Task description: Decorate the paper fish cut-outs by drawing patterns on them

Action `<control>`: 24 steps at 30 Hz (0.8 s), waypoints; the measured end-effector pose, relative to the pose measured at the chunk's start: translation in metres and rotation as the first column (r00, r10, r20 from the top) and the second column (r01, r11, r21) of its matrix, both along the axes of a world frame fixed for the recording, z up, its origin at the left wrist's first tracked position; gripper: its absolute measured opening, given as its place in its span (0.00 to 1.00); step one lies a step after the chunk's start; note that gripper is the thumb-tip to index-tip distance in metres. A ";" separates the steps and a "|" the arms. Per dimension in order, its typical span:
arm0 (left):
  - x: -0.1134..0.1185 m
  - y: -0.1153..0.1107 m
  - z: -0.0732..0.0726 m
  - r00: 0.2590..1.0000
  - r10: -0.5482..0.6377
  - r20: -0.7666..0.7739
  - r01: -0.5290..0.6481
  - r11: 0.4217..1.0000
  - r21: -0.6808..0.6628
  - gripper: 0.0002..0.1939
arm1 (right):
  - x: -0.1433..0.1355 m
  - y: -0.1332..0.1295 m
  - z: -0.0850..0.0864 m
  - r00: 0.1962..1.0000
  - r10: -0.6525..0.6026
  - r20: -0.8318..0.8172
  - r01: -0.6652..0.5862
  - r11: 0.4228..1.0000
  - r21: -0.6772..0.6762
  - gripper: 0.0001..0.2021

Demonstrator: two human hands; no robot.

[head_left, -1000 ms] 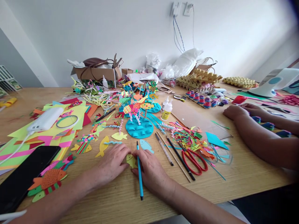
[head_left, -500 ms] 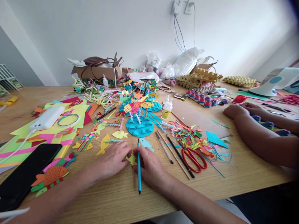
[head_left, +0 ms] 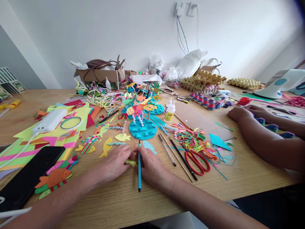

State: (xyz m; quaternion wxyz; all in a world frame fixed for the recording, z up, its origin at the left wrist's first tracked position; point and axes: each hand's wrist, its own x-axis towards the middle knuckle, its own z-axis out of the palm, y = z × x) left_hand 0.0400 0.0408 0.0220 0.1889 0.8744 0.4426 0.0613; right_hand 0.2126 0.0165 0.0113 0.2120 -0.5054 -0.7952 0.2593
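Lower centre of frame: right hand point(head_left: 152, 165) closed round a blue pen point(head_left: 139, 171), which runs up and down the view, fingers at the right side of a small yellow-green cutout point(head_left: 130, 163). Left hand point(head_left: 118, 162) bends its fingers at the cutout's left side, probably steadying it; pinch or light press, cannot tell. Cutout sits between both hands, partly covered. Red-handled scissors point(head_left: 192, 154) and black pencil point(head_left: 183, 159) lie slanted on the table point(head_left: 100, 203) right of centre, presumably for easy reach. Turquoise base point(head_left: 143, 129) lies beyond, likely to spare elbow room.
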 end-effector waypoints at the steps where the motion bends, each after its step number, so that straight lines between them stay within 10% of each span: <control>1: 0.000 -0.002 0.000 1.000 0.001 0.012 -0.001 1.000 0.003 0.05 | 0.000 0.000 0.000 1.000 0.003 -0.006 -0.003 1.000 0.000 0.19; 15: -0.006 -0.017 -0.004 0.955 0.090 0.283 -0.084 0.996 -0.035 0.04 | -0.006 0.005 -0.002 0.831 -0.191 -0.522 0.010 0.944 -0.330 0.15; 24: -0.008 -0.020 -0.002 0.900 0.262 0.348 -0.156 0.940 -0.304 0.07 | -0.003 0.003 0.001 0.854 -0.188 -0.485 0.012 0.939 -0.344 0.15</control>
